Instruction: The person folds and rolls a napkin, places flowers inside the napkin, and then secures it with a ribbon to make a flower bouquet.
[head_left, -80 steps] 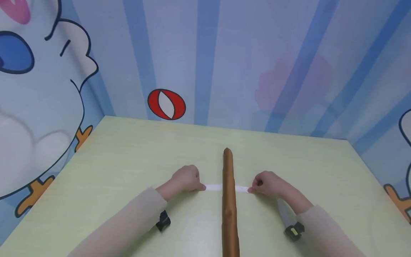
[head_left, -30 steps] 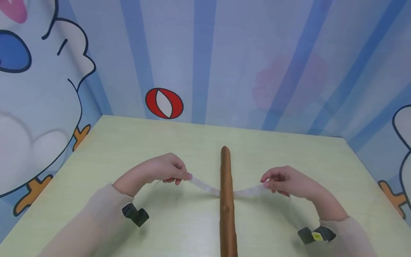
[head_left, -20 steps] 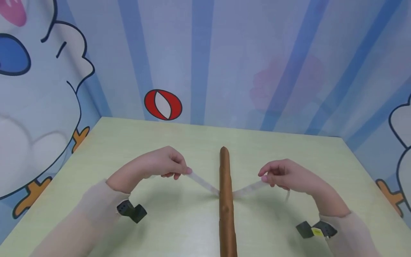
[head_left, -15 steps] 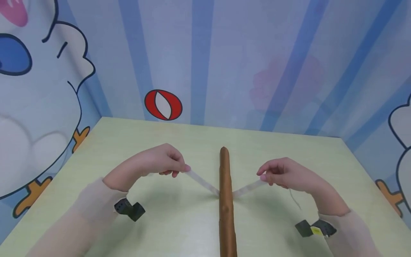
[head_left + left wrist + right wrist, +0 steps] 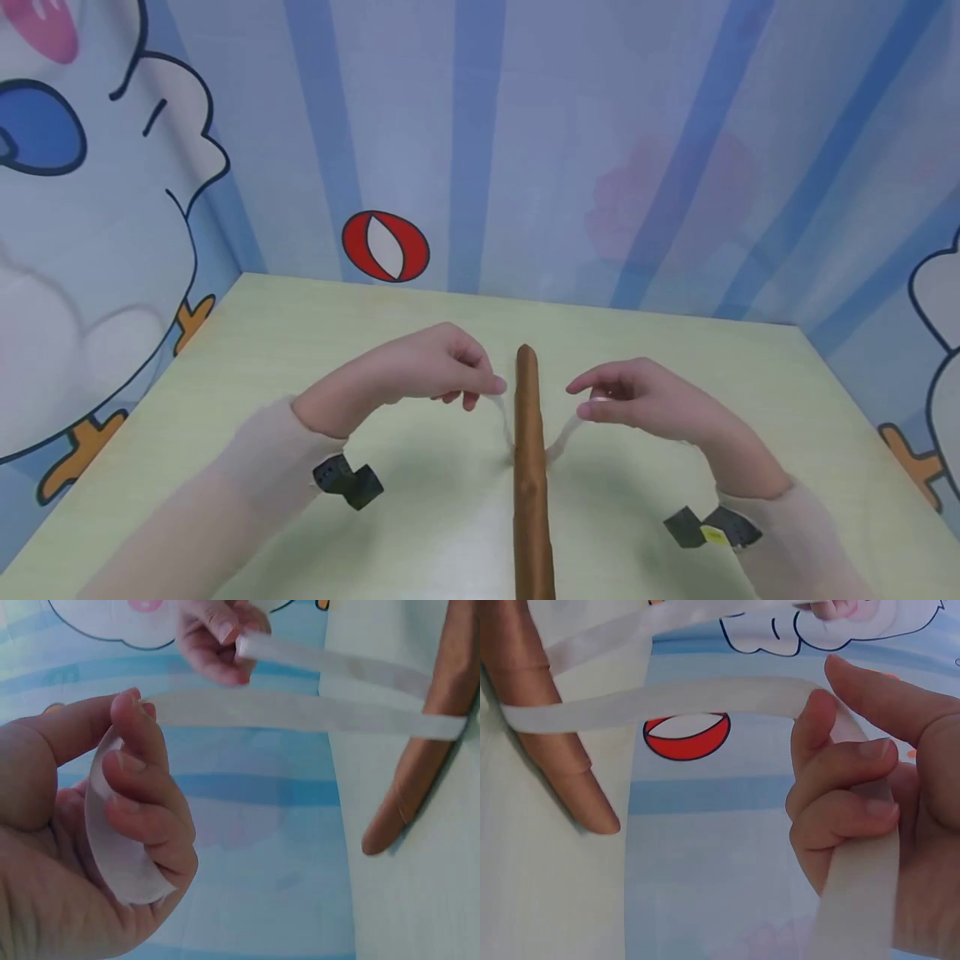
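A brown wooden-looking stick lies lengthwise on the table, its rounded end away from me. A flat white ribbon passes beneath the stick and rises on both sides. To the stick's left, my left hand pinches one end between thumb and index finger; the ribbon's tail curls down inside the palm in the left wrist view. On the other side my right hand holds the other end in its curled fingers, the thumb lifted off, with the tail hanging below. Both hands are raised above the table.
The pale table ends at a blue striped backdrop with printed cartoon figures. A small black camera sits at the left cuff, and another camera at the right cuff.
Both hands have risen from the table with the ribbon ends, spread apart, then come closer to the stick. The ribbon, taut half a second ago, now hangs slack. The stick stays put.
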Available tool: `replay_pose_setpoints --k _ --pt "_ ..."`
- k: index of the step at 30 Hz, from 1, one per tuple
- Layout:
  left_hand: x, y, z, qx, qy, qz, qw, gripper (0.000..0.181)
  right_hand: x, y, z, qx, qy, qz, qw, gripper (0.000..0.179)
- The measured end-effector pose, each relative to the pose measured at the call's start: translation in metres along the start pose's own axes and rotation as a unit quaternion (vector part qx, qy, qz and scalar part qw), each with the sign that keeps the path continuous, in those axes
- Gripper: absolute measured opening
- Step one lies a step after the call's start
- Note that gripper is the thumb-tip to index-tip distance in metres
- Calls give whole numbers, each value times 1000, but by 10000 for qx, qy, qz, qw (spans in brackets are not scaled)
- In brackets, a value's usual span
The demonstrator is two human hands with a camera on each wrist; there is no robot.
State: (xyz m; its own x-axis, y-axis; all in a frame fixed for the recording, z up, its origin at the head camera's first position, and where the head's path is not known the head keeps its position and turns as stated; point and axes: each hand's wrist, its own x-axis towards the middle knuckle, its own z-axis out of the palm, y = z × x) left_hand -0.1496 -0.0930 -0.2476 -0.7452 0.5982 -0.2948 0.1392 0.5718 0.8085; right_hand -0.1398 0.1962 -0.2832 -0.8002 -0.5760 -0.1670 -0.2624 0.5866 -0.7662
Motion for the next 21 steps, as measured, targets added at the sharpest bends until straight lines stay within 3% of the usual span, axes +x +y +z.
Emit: replay_pose_setpoints --k 6,13,18,21 --pt "18 19 18 18 -94 280 9996 26 7 -12 8 -77 88 -121 9999 36" --pt "32 29 34 -151 -74 313 9994 25 12 -19 16 50 125 -436 9990 28" --pt "38 26 39 -266 -104 497 9984 24 11 -18 19 320 159 -510 9981 19" --pt "39 18 40 -306 -168 623 9974 26 10 -17 18 222 220 -480 9984 17"
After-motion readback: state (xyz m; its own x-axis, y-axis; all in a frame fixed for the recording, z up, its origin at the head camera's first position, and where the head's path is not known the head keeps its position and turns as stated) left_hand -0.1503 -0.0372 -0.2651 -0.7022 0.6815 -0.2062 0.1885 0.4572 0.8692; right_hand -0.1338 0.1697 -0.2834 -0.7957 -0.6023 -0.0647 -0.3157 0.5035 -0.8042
